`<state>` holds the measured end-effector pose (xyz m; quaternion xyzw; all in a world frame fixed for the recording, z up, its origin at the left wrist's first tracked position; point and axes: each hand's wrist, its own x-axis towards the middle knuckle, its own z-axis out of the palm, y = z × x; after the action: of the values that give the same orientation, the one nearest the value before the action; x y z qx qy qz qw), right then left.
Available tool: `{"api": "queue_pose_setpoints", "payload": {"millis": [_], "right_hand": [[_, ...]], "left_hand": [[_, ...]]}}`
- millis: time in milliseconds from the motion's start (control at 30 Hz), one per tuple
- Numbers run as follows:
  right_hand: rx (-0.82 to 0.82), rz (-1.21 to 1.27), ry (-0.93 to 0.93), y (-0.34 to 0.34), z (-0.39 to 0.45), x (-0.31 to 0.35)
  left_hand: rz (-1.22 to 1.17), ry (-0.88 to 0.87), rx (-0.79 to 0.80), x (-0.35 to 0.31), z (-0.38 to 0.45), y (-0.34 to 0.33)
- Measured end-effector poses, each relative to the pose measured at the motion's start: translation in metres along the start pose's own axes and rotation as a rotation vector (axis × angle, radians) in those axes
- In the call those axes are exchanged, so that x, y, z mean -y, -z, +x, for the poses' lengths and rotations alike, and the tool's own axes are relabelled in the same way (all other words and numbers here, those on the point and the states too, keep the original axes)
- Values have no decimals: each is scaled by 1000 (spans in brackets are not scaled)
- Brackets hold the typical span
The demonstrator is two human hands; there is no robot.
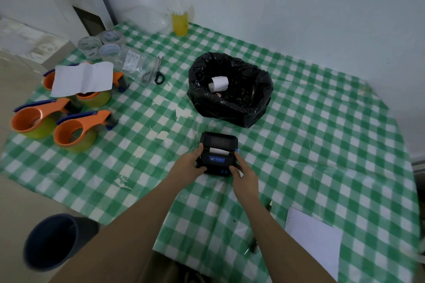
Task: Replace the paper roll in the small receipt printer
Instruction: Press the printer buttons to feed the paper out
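in the head view, the small receipt printer [218,153] lies flat on the green checked tablecloth [322,135], near the front middle of the table and close to the person, probably so that both hands can reach it without stretching. a strip of white paper [218,150] shows in the slot in the middle of the printer, so i judge that a roll already sits inside; whether the lid is fully shut i cannot tell. just behind the printer stands a black bag [230,89], open at the top, with a white paper roll [219,83] lying in it; it is likely the used one, put there as waste, but this is only my guess.

the left hand [192,162] grasps the left side of the printer, the fingers curled around the edge and the thumb on the top near the paper. the right hand [243,176] grasps the right side, the fingertips pressing on the front right corner beside the blue buttons. both forearms come from the lower edge and meet at the printer, the wrists low over the cloth, so the device is kept steady between the two palms, perhaps for pressing the cover down
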<state>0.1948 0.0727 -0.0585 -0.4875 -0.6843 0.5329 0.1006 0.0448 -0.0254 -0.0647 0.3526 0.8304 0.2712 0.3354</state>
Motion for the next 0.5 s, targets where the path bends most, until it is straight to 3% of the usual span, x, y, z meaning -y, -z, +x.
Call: {"api": "queue_pose_setpoints", "payload": {"millis": [500], "right_hand": [[26, 12, -28, 4, 5, -4]], "left_hand": [[-11, 5, 6, -3, -2, 1]]}}
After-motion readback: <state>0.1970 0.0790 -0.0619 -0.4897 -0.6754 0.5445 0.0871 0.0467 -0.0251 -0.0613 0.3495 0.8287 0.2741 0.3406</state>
